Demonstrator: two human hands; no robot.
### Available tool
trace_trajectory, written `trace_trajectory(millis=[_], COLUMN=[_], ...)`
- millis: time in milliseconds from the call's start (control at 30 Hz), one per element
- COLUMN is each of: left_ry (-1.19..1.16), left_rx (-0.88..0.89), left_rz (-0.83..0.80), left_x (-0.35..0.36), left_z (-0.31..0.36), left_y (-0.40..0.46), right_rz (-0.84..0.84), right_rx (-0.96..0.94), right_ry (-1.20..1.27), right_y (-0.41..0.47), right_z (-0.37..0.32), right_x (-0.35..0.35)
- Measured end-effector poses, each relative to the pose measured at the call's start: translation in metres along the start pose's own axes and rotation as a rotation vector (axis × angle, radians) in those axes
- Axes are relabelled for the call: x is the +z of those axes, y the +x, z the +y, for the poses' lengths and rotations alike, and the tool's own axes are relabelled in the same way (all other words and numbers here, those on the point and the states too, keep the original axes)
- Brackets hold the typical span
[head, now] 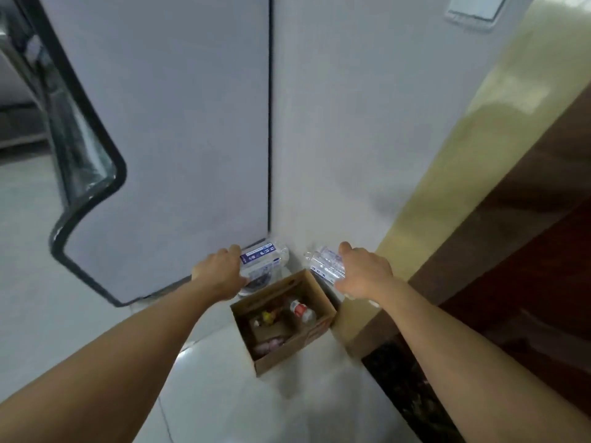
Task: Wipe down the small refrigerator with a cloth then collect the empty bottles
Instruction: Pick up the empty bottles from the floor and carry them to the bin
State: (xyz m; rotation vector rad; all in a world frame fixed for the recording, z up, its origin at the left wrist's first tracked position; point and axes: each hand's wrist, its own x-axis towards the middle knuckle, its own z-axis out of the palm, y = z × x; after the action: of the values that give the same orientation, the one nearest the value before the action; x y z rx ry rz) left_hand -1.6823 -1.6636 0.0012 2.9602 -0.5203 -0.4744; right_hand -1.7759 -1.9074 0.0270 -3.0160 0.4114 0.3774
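Observation:
My left hand (220, 271) grips a clear plastic bottle with a blue and white label (263, 259), held sideways above the floor. My right hand (364, 271) grips another clear bottle with a blue label (326, 265), also lying sideways. Both bottles hang above the far edge of an open cardboard box (287, 350) on the floor. Inside the box lie a bottle with a red label (300, 310) and other scraps. The grey side of the refrigerator (166, 139) stands at the left, its door (73, 148) swung open.
A white wall (351, 123) rises behind the box, meeting the refrigerator at a dark gap. A dark brown wooden door frame (518, 251) stands at the right. Pale glossy floor tiles (224, 410) spread in front of the box. A round object lies under my left hand.

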Motion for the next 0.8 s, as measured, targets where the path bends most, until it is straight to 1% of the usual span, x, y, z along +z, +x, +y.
trace_trajectory(millis=[167, 300, 367, 600, 700, 800], left_ry=[-0.086, -0.130, -0.153, -0.238, -0.272, -0.325], left_rx=[-0.183, -0.307, -0.352, -0.435, -0.471, -0.513], left_rz=[-0.038, -0.086, -0.103, -0.211, -0.271, -0.294], left_x=[0.043, 0.074, 0.088, 0.143, 0.176, 0.212], left_z=[0.023, 0.028, 0.025, 0.005, 0.002, 0.005], left_y=[-0.011, -0.010, -0.005, 0.041, 0.069, 0.101], right_rz=[-0.091, -0.203, -0.232, -0.285, -0.334, -0.368], right_rx=[-0.156, -0.253, -0.283, -0.221, -0.220, -0.229], right_ry=[-0.040, -0.042, -0.043, -0.015, -0.026, -0.015], right_y=[0.046, 0.075, 0.088, 0.133, 0.156, 0.182], right_z=[0.023, 0.022, 0.019, 0.014, 0.013, 0.012], right_x=[0.026, 0.057, 0.071, 0.132, 0.171, 0.213])
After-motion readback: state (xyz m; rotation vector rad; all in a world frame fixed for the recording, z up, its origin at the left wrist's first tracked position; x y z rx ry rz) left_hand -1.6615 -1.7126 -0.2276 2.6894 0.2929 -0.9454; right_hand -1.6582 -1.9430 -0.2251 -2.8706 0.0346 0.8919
